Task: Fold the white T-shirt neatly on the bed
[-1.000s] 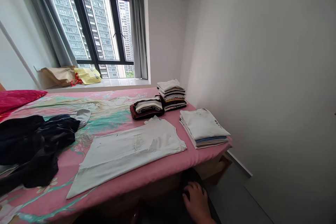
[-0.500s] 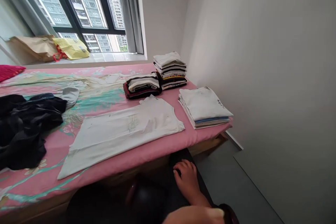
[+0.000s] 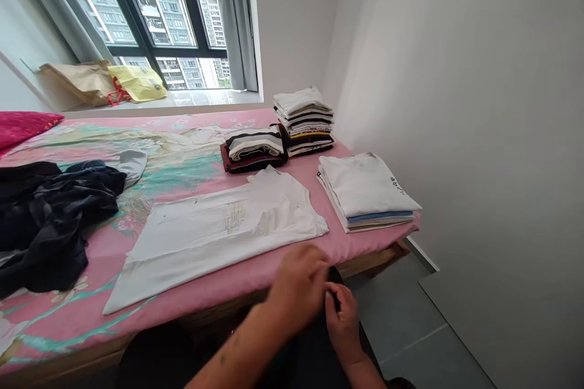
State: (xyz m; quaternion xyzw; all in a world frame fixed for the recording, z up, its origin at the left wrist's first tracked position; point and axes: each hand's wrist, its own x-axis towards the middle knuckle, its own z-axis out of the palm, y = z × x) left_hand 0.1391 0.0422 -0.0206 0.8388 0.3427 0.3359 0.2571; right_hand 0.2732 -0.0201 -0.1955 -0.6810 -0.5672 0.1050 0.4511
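My left hand [image 3: 298, 282] is over the bed's front edge, its fingers bent together and blurred. My right hand [image 3: 343, 319] rests on my dark-clad leg just beside it, fingers curled in towards the thumb. The fingertips of both hands are close together; anything pinched between them is too small to make out. Beyond the hands, a white T-shirt [image 3: 191, 237] lies folded lengthwise on the bed, with faint print on its front. To its right is a stack of folded shirts [image 3: 365, 185], a white one on top.
A tall pile of folded clothes [image 3: 305, 115] and a lower pile [image 3: 253, 149] stand at the back. Dark crumpled clothes [image 3: 55, 219] lie on the left of the pink bedsheet [image 3: 182, 170]. Paper and yellow bags [image 3: 137, 82] sit on the windowsill; a wall [image 3: 456, 103] rises at right.
My left hand has come into view beside my right hand, which has curled its fingers more. The view has shifted slightly left. The clothes on the bed have not moved.
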